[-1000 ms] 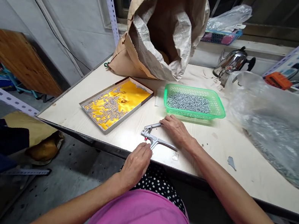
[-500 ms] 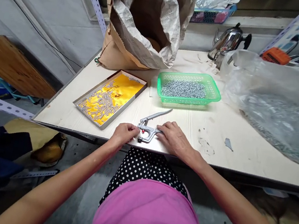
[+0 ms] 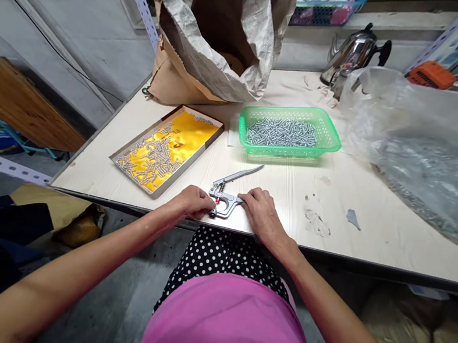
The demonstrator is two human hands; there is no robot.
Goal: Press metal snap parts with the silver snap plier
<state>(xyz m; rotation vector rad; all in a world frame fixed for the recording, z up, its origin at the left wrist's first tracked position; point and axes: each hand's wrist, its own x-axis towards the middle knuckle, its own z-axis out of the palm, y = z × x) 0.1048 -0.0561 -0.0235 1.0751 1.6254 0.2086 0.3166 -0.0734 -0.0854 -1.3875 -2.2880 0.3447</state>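
Note:
Snap-fastener pliers lie on the table by its front edge, with their upper handle raised, a spring beneath it and a red piece at the jaw. My left hand is closed in a pinch right at the jaw; whatever its fingertips hold is too small to make out. With bent fingers, my right hand grips the end of the lower handle. Beyond my left hand is a shallow box with a yellow lining and many small metal pins. A green plastic basket behind the pliers holds more such pins.
A big open paper sack stands at the back left. On the right sprawls a clear plastic bag of metal pieces. A steel kettle and an orange object sit at the back. A grey scrap lies right of my hands.
My left fingertips have moved slightly right and down, closer in to the jaw of the pliers. My right hand keeps its hold on the handle. The view has shifted slightly.

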